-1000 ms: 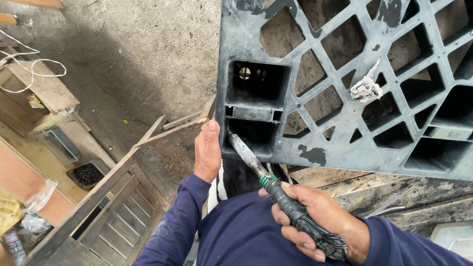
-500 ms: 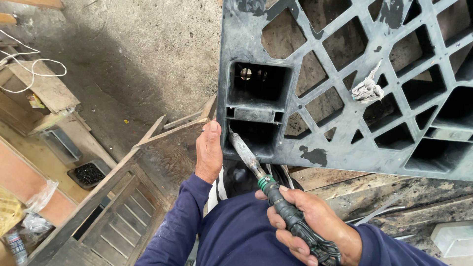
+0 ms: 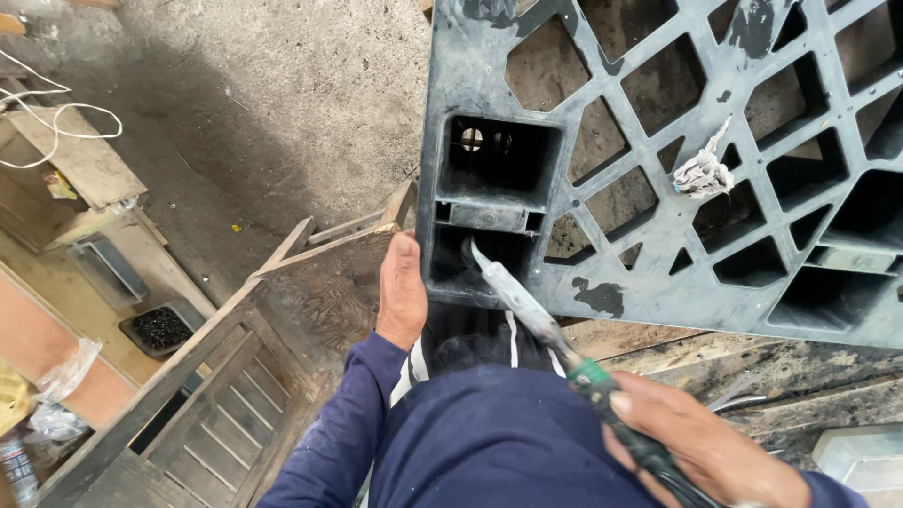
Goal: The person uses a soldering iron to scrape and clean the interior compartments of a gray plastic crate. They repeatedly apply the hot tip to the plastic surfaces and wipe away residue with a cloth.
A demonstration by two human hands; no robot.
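Note:
A black plastic pallet (image 3: 658,179) with a lattice of open cells stands tilted in front of me. My left hand (image 3: 403,292) grips its lower left corner edge. My right hand (image 3: 696,442) is closed around the dark handle of a flat-bladed tool (image 3: 527,301) with a green collar. The pale, smeared blade points up and left, its tip just inside the square pocket at the pallet's corner. A crumpled grey-white rag (image 3: 704,173) is stuck in one cell of the lattice. My dark blue sleeves fill the bottom of the view.
A worn wooden frame with slats (image 3: 226,395) lies below my left arm on the concrete floor (image 3: 273,113). At the left are wooden boards (image 3: 75,160), a white cord (image 3: 56,113), a black tray of small dark pieces (image 3: 160,329) and plastic bags (image 3: 56,386).
My right hand has pulled down and to the right with the tool. The blade tip stays at the corner pocket. My left hand has kept its hold on the pallet edge.

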